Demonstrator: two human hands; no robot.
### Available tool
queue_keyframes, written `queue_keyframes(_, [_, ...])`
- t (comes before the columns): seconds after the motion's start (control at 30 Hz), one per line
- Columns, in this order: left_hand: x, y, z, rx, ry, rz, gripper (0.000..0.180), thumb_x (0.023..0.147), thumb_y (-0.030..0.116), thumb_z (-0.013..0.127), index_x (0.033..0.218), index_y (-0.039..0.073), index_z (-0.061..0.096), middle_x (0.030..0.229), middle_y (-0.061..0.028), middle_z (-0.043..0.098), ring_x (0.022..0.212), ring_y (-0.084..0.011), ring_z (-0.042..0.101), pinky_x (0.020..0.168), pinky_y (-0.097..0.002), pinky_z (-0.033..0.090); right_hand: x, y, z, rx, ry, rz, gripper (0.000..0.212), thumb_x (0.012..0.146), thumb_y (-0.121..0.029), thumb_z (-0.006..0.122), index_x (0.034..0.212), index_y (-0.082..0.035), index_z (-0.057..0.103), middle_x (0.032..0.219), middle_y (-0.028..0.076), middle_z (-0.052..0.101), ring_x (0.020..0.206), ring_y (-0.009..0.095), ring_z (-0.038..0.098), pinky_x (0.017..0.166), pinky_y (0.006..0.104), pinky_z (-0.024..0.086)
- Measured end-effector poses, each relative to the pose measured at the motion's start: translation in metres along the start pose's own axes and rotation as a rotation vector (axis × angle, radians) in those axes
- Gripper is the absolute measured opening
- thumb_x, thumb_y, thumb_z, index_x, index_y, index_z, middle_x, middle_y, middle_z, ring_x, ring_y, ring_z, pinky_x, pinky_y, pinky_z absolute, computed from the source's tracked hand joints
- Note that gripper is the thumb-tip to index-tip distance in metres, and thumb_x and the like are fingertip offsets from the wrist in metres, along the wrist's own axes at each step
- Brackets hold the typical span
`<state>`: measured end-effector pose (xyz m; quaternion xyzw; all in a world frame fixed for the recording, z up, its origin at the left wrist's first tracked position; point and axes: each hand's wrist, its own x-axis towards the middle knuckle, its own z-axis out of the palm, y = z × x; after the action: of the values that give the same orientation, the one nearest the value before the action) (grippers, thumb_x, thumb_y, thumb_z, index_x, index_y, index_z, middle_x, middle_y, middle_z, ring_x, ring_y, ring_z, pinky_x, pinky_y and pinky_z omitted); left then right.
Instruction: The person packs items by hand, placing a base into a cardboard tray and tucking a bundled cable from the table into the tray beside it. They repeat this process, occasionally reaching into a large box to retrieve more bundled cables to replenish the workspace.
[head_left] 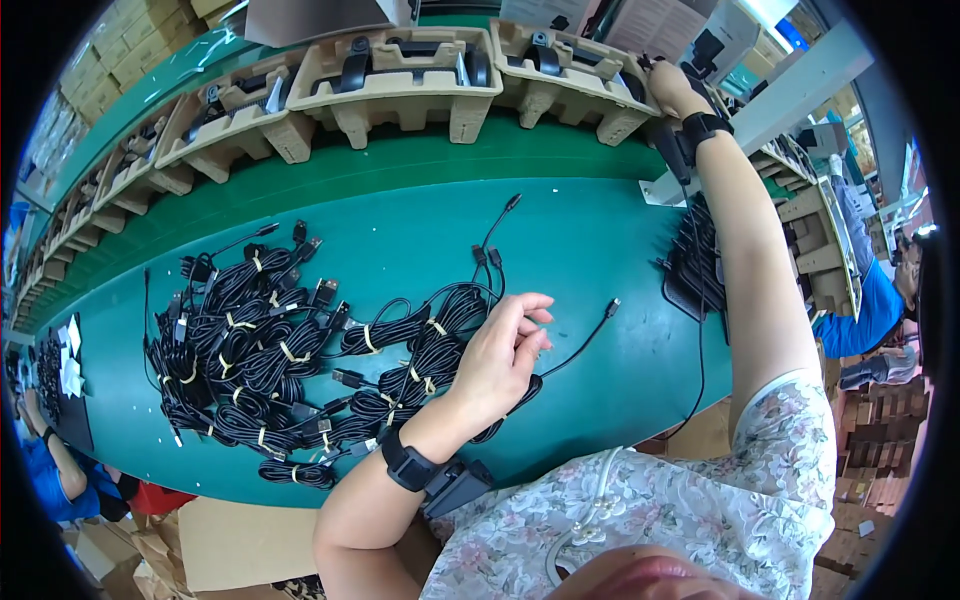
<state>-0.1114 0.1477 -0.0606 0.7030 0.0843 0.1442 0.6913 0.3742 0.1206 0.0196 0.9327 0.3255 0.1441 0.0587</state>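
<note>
My left hand (503, 352) rests over bundled black cables (445, 345) near the middle of the table. Its fingers are bent loosely and apart, with nothing seen between them. A loose cable end with a small plug (610, 308) sticks out to the right of it. My right arm is stretched far forward. My right hand (672, 88) is at the right end of a brown moulded pulp tray (575, 75), fingers closed around a small dark item too small to name. Black parts lie inside that tray.
A large heap of tied USB cables (240, 350) covers the table's left half. More pulp trays (400, 85) line the raised green ledge. Black adapters with cords (690, 270) lie at the right, below a white post (800, 95). Other people work at the far left and right.
</note>
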Motion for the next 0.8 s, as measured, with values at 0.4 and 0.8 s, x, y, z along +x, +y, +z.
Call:
queue_keyframes(0.4, [0.0,0.003,-0.002,0.134,-0.045,0.106,0.022,0.085,-0.006,0.046,0.106,0.0,0.051,0.1,-0.0106,0.048,0.081,-0.0158,0.06,0.069,-0.0253,0.049,-0.006,0.0,-0.028,-0.264,0.025,-0.058,0.026,0.083,-0.015,0.044,0.096,-0.004,0.064,0.101,0.02,0.061,0.096,0.035,0.058,0.079,0.041,0.048])
queue_keyframes(0.8, [0.002,0.001,-0.005,0.189,-0.018,0.107,0.021,0.084,-0.007,0.049,0.103,-0.001,0.052,0.1,-0.0096,0.048,0.078,-0.0154,0.06,0.069,-0.0255,0.049,-0.04,-0.02,-0.043,-0.161,0.058,0.08,0.021,0.07,-0.014,0.058,0.086,-0.003,0.065,0.09,0.019,0.063,0.087,0.034,0.06,0.072,0.0387,0.049])
